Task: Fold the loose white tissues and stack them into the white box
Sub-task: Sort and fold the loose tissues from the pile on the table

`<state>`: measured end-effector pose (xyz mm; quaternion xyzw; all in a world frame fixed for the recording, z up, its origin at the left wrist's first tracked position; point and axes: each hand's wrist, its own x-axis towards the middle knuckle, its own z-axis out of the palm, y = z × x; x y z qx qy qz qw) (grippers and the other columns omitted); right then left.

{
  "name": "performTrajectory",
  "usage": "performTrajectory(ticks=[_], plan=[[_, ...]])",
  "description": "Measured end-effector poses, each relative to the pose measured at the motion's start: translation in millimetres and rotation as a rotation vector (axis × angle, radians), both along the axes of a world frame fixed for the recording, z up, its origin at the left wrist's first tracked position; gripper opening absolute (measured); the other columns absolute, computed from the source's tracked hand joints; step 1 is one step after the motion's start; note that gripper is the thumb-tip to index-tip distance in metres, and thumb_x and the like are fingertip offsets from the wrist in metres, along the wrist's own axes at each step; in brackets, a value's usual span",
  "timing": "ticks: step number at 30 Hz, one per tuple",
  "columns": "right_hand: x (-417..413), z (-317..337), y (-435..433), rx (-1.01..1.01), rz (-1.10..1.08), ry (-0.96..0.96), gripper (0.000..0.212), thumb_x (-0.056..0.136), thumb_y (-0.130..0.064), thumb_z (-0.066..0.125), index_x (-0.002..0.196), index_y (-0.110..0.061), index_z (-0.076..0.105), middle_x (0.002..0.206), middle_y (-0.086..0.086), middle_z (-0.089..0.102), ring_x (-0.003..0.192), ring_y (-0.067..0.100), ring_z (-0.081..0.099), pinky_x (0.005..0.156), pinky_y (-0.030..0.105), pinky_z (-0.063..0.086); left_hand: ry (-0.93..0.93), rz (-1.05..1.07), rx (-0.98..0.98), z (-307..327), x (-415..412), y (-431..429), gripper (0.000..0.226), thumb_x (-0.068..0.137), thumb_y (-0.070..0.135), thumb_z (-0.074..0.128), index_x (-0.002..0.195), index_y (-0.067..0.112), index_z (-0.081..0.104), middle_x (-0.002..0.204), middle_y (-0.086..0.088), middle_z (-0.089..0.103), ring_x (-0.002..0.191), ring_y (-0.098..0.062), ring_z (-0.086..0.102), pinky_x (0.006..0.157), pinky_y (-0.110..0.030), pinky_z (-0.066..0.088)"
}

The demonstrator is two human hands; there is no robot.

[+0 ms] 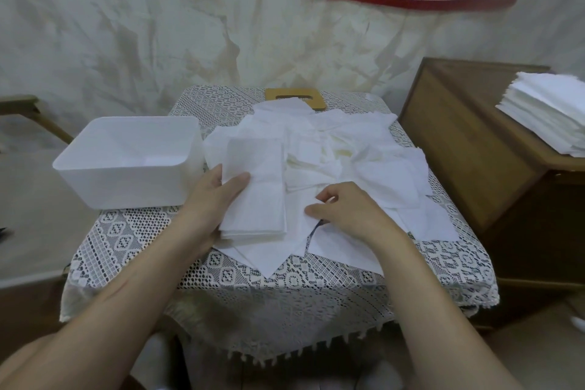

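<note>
A white plastic box [95, 180] stands at the table's left side, and I see nothing inside it. Loose white tissues [357, 149] lie spread in a pile over the middle and right of the lace cloth. A small stack of folded tissues [256, 199] lies at the pile's left front. My left hand [212, 199] grips this stack at its left edge, thumb on top. Just right of the stack, my right hand [345, 209] rests on a flat tissue [300, 250] with its fingers curled, pinching the sheet's edge.
The small table wears a white lace cloth [221, 279]. A wooden lid [294, 98] lies at the far edge, partly under tissues. A wooden cabinet [468, 149] stands to the right with a tall stack of white tissues [547, 114] on it.
</note>
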<state>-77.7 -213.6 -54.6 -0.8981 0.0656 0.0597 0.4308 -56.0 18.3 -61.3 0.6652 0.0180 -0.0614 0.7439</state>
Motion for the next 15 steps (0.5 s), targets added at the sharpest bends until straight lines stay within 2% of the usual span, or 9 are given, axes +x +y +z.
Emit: performTrajectory(ticks=[3, 6, 9, 11, 13, 15], plan=[[-3.5, 0.3, -2.8, 0.027, 0.037, -0.063, 0.018, 0.085, -0.032, 0.075, 0.070, -0.027, 0.066, 0.059, -0.016, 0.056, 0.057, 0.005, 0.051, 0.061, 0.028, 0.038, 0.007, 0.004, -0.005, 0.6, -1.8, -0.5, 0.018, 0.101, 0.023, 0.063, 0.118, 0.020, 0.067, 0.105, -0.005, 0.079, 0.099, -0.032, 0.075, 0.080, -0.048, 0.061], [-3.5, 2.6, -5.5, 0.066, 0.012, -0.215, 0.015, 0.087, -0.034, 0.072, 0.076, -0.026, 0.067, 0.066, -0.010, 0.057, 0.062, 0.011, 0.050, 0.063, 0.031, 0.039, 0.014, -0.005, -0.005, 2.4, -2.8, -2.4, 0.028, 0.093, 0.032, 0.071, 0.119, 0.023, 0.069, 0.109, -0.008, 0.078, 0.102, -0.036, 0.074, 0.088, -0.063, 0.057], [1.4, 7.0, -10.1, 0.168, -0.056, -0.377, 0.009, 0.086, -0.034, 0.069, 0.086, -0.025, 0.071, 0.068, -0.008, 0.057, 0.063, 0.014, 0.051, 0.065, 0.033, 0.043, 0.004, -0.003, -0.033, 3.8, -1.9, -3.2, 0.023, 0.099, 0.026, 0.066, 0.122, 0.020, 0.067, 0.106, -0.006, 0.079, 0.099, -0.031, 0.075, 0.077, -0.046, 0.062], [4.2, 9.6, -9.9, 0.328, -0.125, -0.422, 0.007, 0.087, -0.028, 0.069, 0.087, -0.021, 0.072, 0.064, -0.003, 0.053, 0.062, 0.017, 0.048, 0.061, 0.033, 0.040, 0.003, -0.013, -0.035, 4.2, -1.8, -3.7, 0.022, 0.101, 0.024, 0.063, 0.122, 0.018, 0.067, 0.106, -0.006, 0.079, 0.095, -0.029, 0.076, 0.072, -0.040, 0.060], [5.9, 9.0, -6.8, 0.452, -0.187, -0.360, 0.010, 0.090, -0.018, 0.072, 0.081, -0.014, 0.069, 0.058, -0.004, 0.051, 0.059, 0.018, 0.046, 0.057, 0.029, 0.038, 0.002, -0.028, -0.027, 3.8, -1.8, -4.4, 0.022, 0.102, 0.023, 0.061, 0.123, 0.017, 0.067, 0.106, -0.006, 0.079, 0.093, -0.027, 0.077, 0.067, -0.037, 0.060], [8.5, 3.7, -4.5, 0.437, -0.174, -0.241, 0.024, 0.090, -0.020, 0.074, 0.076, -0.005, 0.063, 0.058, 0.003, 0.061, 0.056, 0.017, 0.052, 0.056, 0.027, 0.042, 0.007, -0.039, -0.034, 3.0, -1.0, -5.1, 0.023, 0.102, 0.021, 0.061, 0.123, 0.015, 0.066, 0.104, -0.007, 0.080, 0.089, -0.024, 0.077, 0.063, -0.034, 0.060]])
